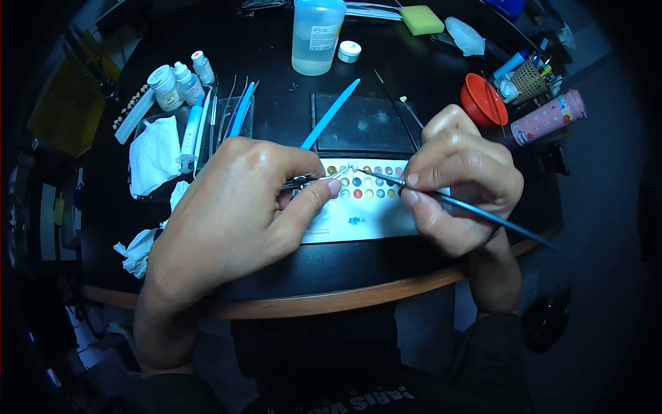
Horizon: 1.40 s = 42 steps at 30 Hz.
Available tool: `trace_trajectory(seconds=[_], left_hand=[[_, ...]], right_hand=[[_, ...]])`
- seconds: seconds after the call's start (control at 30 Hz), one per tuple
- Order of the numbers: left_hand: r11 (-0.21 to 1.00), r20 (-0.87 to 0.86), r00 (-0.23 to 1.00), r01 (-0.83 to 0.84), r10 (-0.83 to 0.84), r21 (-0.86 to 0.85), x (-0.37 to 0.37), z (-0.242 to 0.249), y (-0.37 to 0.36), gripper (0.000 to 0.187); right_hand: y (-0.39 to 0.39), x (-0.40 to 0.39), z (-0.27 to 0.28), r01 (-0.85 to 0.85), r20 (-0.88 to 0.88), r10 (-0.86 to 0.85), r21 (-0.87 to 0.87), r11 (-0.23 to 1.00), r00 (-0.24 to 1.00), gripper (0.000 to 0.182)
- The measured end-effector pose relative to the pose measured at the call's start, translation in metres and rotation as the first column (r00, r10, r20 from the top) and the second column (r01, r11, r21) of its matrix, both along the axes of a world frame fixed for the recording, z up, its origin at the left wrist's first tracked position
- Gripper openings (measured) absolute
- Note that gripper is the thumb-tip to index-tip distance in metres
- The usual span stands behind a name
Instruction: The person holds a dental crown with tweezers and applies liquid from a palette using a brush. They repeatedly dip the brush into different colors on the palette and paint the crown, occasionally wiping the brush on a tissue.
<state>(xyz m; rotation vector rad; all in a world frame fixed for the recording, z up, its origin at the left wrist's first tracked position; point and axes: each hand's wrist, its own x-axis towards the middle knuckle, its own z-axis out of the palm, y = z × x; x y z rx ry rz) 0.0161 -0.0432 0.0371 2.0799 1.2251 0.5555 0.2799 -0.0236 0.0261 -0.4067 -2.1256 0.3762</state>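
My left hand (238, 200) is closed round metal tweezers (295, 183), thumb and forefinger pinching them. At their tips sits a small whitish piece, shaped like a dental crown (353, 166). A thin brush (507, 223) with a dark handle is pinched in my right hand (469, 172). Its fine tip points left, right at the crown. Both tools hover over a white palette (393, 226) with rows of small coloured wells and a blue smear below them. My fingers hide parts of the palette's left and right ends.
Behind the palette lies a dark flat case (365, 127) with a blue-handled tool (332, 112) across its left edge. Bottles (164, 87) and a tool tray (155, 155) stand left. A large liquid bottle (316, 41) is at the back; a red bowl (480, 102) and pink tumbler (548, 119) sit right.
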Motion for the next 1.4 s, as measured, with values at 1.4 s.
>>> trace_trajectory(seconds=[1.4], left_hand=[[0.993, 0.027, 0.999, 0.044, -0.047, 0.108, -0.0035, -0.0084, 0.0013, 0.018]], right_hand=[[-0.0037, -0.0058, -0.0074, 0.062, 0.017, -0.064, 0.109, 0.992, 0.998, 0.017]])
